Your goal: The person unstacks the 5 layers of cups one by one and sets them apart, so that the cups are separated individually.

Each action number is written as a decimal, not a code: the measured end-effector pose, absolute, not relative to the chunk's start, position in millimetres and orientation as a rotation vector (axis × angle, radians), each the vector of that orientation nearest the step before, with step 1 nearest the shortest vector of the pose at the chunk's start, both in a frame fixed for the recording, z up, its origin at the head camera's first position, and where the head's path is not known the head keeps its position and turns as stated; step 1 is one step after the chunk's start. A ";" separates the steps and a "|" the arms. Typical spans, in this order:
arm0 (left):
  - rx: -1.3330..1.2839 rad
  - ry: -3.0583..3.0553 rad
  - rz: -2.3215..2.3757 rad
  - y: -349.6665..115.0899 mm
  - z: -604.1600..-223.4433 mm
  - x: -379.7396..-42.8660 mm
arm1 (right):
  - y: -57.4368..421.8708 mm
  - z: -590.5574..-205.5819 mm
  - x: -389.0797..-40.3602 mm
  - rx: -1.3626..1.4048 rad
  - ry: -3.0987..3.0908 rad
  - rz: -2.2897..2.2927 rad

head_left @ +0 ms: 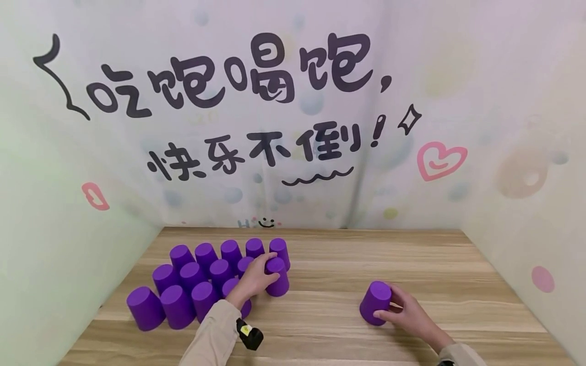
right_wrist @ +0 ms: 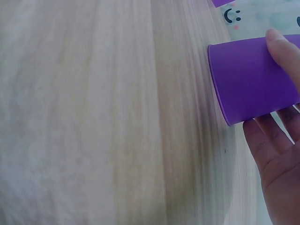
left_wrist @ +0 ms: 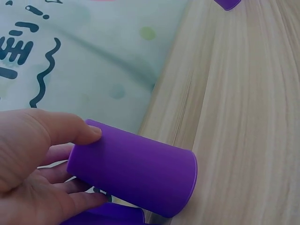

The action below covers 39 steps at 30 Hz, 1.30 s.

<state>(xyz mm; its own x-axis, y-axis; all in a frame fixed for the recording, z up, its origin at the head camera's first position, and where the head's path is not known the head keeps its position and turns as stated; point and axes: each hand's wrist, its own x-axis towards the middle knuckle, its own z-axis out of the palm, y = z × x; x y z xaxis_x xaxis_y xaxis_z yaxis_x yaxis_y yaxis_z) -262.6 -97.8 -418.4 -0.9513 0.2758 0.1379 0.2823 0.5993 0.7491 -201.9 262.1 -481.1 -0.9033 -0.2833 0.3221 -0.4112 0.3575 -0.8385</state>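
Note:
My left hand (head_left: 253, 279) grips an upside-down purple cup (head_left: 278, 285) at the front right of a group of matching cups. In the left wrist view, the thumb presses one side of this cup (left_wrist: 136, 168) near its narrow base, with fingers around the other side. Off to the right, my right hand (head_left: 409, 314) holds a second upside-down purple cup (head_left: 374, 306), its thumb on the near side. The right wrist view shows that cup (right_wrist: 253, 77) between thumb and fingers, its wide rim facing the wooden surface.
Several purple cups (head_left: 177, 308) stand upside down in rows on the left of the wooden table (head_left: 329, 264). My left forearm partly covers the front row. A printed white backdrop (head_left: 293, 203) rises behind the table, with pale walls at both sides.

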 end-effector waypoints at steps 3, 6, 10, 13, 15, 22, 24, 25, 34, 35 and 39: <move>-0.489 -2.805 -1.326 -97.9 -417.6 -263.7 | 261.7 -481.0 -201.7 0.644 -2.481 1.593; -0.482 -2.805 -1.350 -98.1 -416.9 -264.9 | 261.3 -480.8 -201.1 0.638 -2.480 1.592; -0.464 -2.809 -1.363 -98.6 -416.7 -265.9 | 261.1 -480.4 -200.6 0.625 -2.482 1.592; -0.473 -2.809 -1.355 -98.8 -416.5 -267.1 | 261.2 -480.3 -200.8 0.622 -2.478 1.593; -0.481 -2.814 -1.345 -99.0 -415.9 -267.9 | 261.3 -480.6 -200.9 0.623 -2.477 1.585; -0.503 -2.860 -1.303 -100.6 -411.5 -269.3 | 261.3 -481.5 -200.4 0.619 -2.471 1.584; -0.507 -2.870 -1.297 -101.3 -410.5 -270.0 | 260.9 -481.0 -200.3 0.619 -2.471 1.587; -0.511 -2.876 -1.294 -101.7 -410.0 -270.6 | 260.6 -480.6 -200.3 0.620 -2.472 1.587; -0.551 -2.946 -1.205 -103.7 -403.7 -277.1 | 260.8 -481.1 -201.7 0.624 -2.487 1.584; -0.554 -2.951 -1.200 -103.9 -402.8 -277.7 | 260.8 -481.0 -201.7 0.629 -2.491 1.593; -0.579 -2.963 -1.171 -104.5 -401.1 -280.1 | 260.8 -479.1 -201.5 0.659 -2.512 1.615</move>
